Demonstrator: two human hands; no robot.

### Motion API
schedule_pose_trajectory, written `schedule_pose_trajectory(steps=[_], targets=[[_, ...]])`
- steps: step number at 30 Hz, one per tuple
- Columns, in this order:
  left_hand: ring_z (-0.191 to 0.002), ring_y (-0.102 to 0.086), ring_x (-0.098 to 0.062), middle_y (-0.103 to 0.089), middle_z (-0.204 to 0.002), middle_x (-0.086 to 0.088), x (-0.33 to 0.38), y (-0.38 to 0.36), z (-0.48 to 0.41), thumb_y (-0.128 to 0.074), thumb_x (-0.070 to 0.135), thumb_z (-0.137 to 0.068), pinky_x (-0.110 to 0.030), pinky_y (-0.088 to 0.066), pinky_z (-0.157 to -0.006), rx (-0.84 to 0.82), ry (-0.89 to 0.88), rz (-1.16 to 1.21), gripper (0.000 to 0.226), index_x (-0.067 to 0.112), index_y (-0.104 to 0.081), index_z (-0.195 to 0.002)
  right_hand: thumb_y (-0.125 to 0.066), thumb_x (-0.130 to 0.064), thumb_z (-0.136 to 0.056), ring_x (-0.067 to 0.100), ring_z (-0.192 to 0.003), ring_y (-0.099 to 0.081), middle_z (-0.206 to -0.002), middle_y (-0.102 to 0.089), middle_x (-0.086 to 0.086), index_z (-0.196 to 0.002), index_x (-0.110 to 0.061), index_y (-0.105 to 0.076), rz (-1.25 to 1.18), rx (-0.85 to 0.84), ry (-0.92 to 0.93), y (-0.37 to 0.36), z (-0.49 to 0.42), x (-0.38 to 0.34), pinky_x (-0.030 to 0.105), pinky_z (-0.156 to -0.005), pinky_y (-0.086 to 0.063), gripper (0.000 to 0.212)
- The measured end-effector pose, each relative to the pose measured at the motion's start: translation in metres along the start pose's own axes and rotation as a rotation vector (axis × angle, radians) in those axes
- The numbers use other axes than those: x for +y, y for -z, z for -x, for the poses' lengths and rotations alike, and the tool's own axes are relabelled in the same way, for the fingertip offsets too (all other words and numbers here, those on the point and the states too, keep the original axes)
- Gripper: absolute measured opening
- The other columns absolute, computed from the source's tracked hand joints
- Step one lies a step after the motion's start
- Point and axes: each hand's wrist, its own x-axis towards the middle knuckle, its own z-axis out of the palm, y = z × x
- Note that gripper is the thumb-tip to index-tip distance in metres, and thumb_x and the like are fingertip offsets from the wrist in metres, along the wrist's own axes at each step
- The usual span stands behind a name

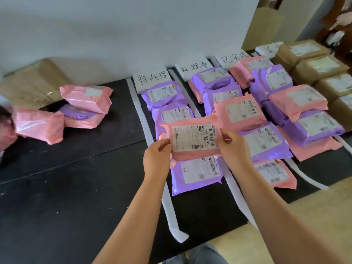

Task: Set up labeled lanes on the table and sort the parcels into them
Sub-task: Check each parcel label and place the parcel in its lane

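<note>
Sorting looks well along from where I stand. Both hands hold a flat pink plastic mailer with a white shipping label [192, 138] over the first lane. The left hand [157, 151] pinches its left edge and the right hand [235, 143] grips the right edge, thumbs on top. Held level and label-up like this, the print can be read, I'd guess, before it goes down. It sits above purple plastic mailers [194, 178] in the lane headed by a white handwritten card [152, 79]. Long white foam strips [141, 115] on the black tabletop [76, 187] fence the lanes apart. Off left, a small heap of pink and purple mailers [85, 100] lies unsorted beside a big brown cardboard box [32, 82]. Smaller brown cartons [322, 67] fill the far right lane.
</note>
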Motion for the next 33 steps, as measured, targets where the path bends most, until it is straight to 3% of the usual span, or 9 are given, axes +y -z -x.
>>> schedule_pose_trajectory(steps=[3, 6, 9, 12, 15, 18, 24, 29, 33], targets=[[-0.095, -0.066, -0.012, -0.069, -0.101, 0.012, 0.004, -0.005, -0.028, -0.054, 0.014, -0.096, -0.031, -0.056, -0.083, 0.038, 0.006, -0.001, 0.028, 0.026, -0.071, -0.114, -0.056, -0.02, -0.099, 0.008, -0.076, -0.058, -0.08, -0.061, -0.018, -0.111, -0.017, -0.069, -0.028, -0.085, 0.039, -0.021, -0.037, -0.004, 0.013, -0.054, -0.038, 0.018], [-0.1, -0.065, -0.013, -0.069, -0.114, 0.008, 0.011, -0.012, -0.062, -0.054, 0.015, -0.096, -0.031, -0.055, -0.084, 0.059, -0.028, -0.043, 0.032, 0.025, -0.067, -0.124, -0.058, -0.015, -0.097, 0.011, -0.088, -0.06, -0.092, -0.063, -0.012, -0.12, -0.016, -0.064, -0.069, -0.144, 0.056, -0.039, -0.08, -0.014, 0.018, -0.067, -0.04, 0.024], [-0.101, -0.064, -0.013, -0.068, -0.118, 0.006, 0.016, -0.023, -0.096, -0.053, 0.017, -0.097, -0.03, -0.054, -0.081, 0.08, -0.031, -0.081, 0.036, 0.025, -0.063, -0.131, -0.056, -0.015, -0.093, 0.018, -0.096, -0.066, -0.101, -0.066, -0.008, -0.122, -0.019, -0.062, -0.057, -0.191, 0.072, -0.057, -0.12, -0.018, 0.037, -0.085, -0.052, 0.03], [-0.099, -0.065, -0.014, -0.068, -0.119, 0.007, 0.015, -0.034, -0.123, -0.05, 0.021, -0.097, -0.032, -0.055, -0.078, 0.094, -0.018, -0.137, 0.035, 0.026, -0.061, -0.13, -0.054, -0.021, -0.087, 0.02, -0.1, -0.067, -0.107, -0.069, -0.007, -0.12, -0.023, -0.062, -0.028, -0.23, 0.099, -0.075, -0.152, -0.012, 0.049, -0.089, -0.054, 0.034], [-0.1, -0.064, -0.016, -0.064, -0.12, 0.01, 0.01, -0.04, -0.137, -0.049, 0.021, -0.097, -0.028, -0.048, -0.067, 0.103, 0.024, -0.178, 0.037, 0.021, -0.053, -0.134, -0.055, -0.015, -0.091, 0.02, -0.102, -0.065, -0.106, -0.068, -0.006, -0.121, -0.021, -0.062, 0.033, -0.272, 0.123, -0.084, -0.163, -0.014, 0.042, -0.091, -0.052, 0.031], [-0.098, -0.058, -0.016, -0.062, -0.124, 0.004, 0.004, -0.044, -0.146, -0.049, 0.018, -0.097, -0.026, -0.043, -0.07, 0.096, 0.053, -0.234, 0.035, 0.019, -0.052, -0.132, -0.054, -0.011, -0.093, 0.023, -0.106, -0.064, -0.113, -0.068, 0.003, -0.124, -0.015, -0.061, 0.115, -0.333, 0.116, -0.088, -0.168, -0.009, 0.042, -0.092, -0.05, 0.032], [-0.072, -0.052, -0.004, -0.061, -0.123, 0.001, -0.001, -0.051, -0.149, -0.044, 0.012, -0.097, -0.021, -0.038, -0.054, 0.038, 0.073, -0.34, 0.044, 0.022, -0.045, -0.14, -0.053, -0.013, -0.089, 0.026, -0.108, -0.062, -0.121, -0.063, 0.007, -0.129, -0.024, -0.06, 0.224, -0.417, 0.157, -0.097, -0.175, 0.002, 0.045, -0.094, -0.05, 0.042], [-0.078, -0.056, -0.009, -0.059, -0.128, 0.0, 0.002, -0.05, -0.14, -0.042, 0.017, -0.097, -0.02, -0.038, -0.052, 0.014, 0.065, -0.387, 0.045, 0.025, -0.045, -0.142, -0.057, -0.007, -0.089, 0.028, -0.111, -0.06, -0.124, -0.061, 0.009, -0.129, -0.019, -0.06, 0.217, -0.415, 0.168, -0.096, -0.173, 0.001, 0.039, -0.093, -0.048, 0.042], [-0.089, -0.057, -0.012, -0.058, -0.129, 0.0, 0.006, -0.043, -0.127, -0.047, 0.015, -0.093, -0.022, -0.039, -0.059, 0.035, 0.0, -0.398, 0.043, 0.026, -0.05, -0.135, -0.059, -0.01, -0.092, 0.029, -0.115, -0.055, -0.128, -0.055, 0.013, -0.136, -0.013, -0.053, 0.218, -0.337, 0.159, -0.089, -0.169, -0.004, 0.031, -0.086, -0.038, 0.045]])
